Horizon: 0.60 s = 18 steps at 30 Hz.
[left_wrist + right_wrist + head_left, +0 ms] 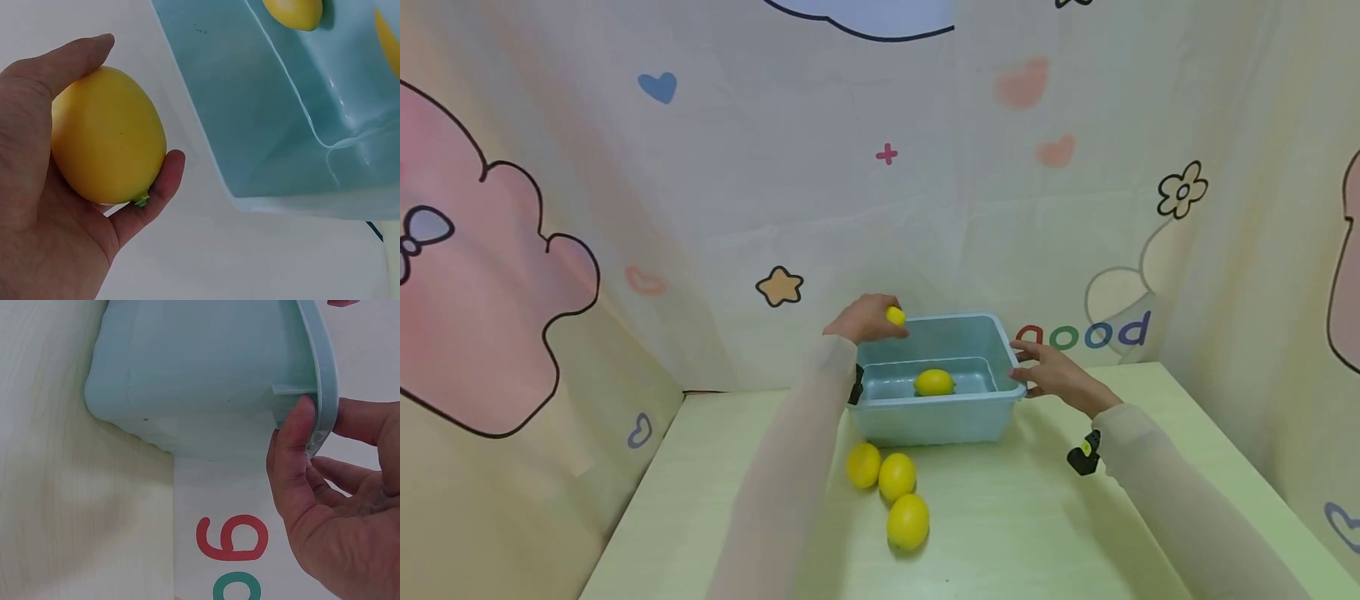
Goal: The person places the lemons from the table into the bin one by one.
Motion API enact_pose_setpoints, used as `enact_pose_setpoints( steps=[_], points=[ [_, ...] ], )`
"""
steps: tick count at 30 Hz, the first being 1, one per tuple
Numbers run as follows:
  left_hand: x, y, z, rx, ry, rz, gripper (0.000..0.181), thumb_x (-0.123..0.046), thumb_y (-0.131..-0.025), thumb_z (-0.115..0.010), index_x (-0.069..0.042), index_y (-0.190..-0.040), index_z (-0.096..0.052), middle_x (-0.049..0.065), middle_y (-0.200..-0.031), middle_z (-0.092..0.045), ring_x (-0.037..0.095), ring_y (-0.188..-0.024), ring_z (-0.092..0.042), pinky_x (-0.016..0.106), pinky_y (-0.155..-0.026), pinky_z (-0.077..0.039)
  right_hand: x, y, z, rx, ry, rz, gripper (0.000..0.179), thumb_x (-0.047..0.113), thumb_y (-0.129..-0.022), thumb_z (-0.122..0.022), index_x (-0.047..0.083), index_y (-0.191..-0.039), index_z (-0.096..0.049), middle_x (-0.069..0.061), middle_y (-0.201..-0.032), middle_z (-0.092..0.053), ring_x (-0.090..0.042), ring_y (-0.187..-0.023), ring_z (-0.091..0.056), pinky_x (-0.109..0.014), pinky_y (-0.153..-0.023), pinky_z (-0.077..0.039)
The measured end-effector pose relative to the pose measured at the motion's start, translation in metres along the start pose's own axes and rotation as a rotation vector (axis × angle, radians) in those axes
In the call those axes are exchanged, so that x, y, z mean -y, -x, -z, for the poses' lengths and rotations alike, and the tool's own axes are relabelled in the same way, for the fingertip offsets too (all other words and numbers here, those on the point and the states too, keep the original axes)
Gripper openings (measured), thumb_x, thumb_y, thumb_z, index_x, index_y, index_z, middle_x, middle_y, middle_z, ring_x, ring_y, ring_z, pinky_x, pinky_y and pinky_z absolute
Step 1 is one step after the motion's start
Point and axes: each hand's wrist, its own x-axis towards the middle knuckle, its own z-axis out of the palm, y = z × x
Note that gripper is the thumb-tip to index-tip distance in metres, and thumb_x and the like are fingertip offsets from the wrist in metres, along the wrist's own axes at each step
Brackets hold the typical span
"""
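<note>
My left hand (pixel 868 318) grips a yellow lemon (pixel 109 134) with a small green tip, up at the left end of a light blue plastic basin (pixel 936 423). In the left wrist view, thumb and fingers wrap the fruit just outside the basin's rim. Inside the basin lies another lemon (pixel 934 382); a further yellow piece shows at the right edge of the left wrist view. My right hand (pixel 1060 375) pinches the basin's right rim (pixel 326 375), with digits on both sides of it. Most of the held lemon is hidden by the hand in the head view.
On the pale wooden table (pixel 1000 533), in front of the basin, lie three loose lemons: one on the left (pixel 864 465), a middle lemon (pixel 897 477) and the nearest lemon (pixel 907 522). Behind the basin hangs a printed cloth backdrop (pixel 850 208), which also encloses the sides.
</note>
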Motion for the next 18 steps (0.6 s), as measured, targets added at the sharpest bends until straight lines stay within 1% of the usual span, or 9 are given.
enact_pose_setpoints(
  steps=[5,10,14,18],
  points=[
    [0.0004,-0.0036,-0.0031,0.011,0.008,-0.001,0.044,-0.042,-0.087,-0.071,-0.017,-0.122,-0.06,0.001,-0.111,-0.063,0.021,-0.098,-0.057,0.037,-0.088,-0.052,-0.0022,-0.0004,0.0018,-0.002,-0.001,-0.002,0.075,0.018,-0.096,-0.061,0.006,-0.157,-0.018,-0.028,-0.151,-0.033,-0.033,-0.112,-0.06,-0.037,-0.086,-0.059],
    [0.0006,-0.0054,-0.0046,-0.003,0.015,-0.017,0.046,-0.046,-0.086,-0.07,-0.017,-0.12,-0.06,0.0,-0.105,-0.063,0.019,-0.095,-0.057,0.033,-0.083,-0.051,-0.0016,0.0009,0.0014,-0.005,0.001,0.009,0.075,0.017,-0.096,-0.061,0.005,-0.157,-0.019,-0.028,-0.15,-0.033,-0.031,-0.109,-0.061,-0.036,-0.084,-0.059],
    [0.0008,-0.005,-0.0044,-0.009,0.003,-0.022,0.046,-0.044,-0.087,-0.07,-0.016,-0.122,-0.06,0.0,-0.109,-0.064,0.02,-0.096,-0.057,0.034,-0.086,-0.052,-0.0004,0.0004,0.0009,-0.002,0.002,0.016,0.075,0.017,-0.096,-0.06,0.004,-0.157,-0.018,-0.029,-0.15,-0.033,-0.035,-0.114,-0.059,-0.038,-0.087,-0.059],
    [0.0023,-0.0035,-0.0058,0.002,0.009,-0.005,0.046,-0.041,-0.087,-0.071,-0.016,-0.124,-0.06,0.002,-0.116,-0.064,0.021,-0.1,-0.057,0.038,-0.092,-0.052,-0.0003,-0.0008,0.0007,0.001,0.011,0.013,0.075,0.017,-0.096,-0.06,0.004,-0.157,-0.018,-0.029,-0.15,-0.033,-0.038,-0.118,-0.057,-0.04,-0.09,-0.058]
  ],
)
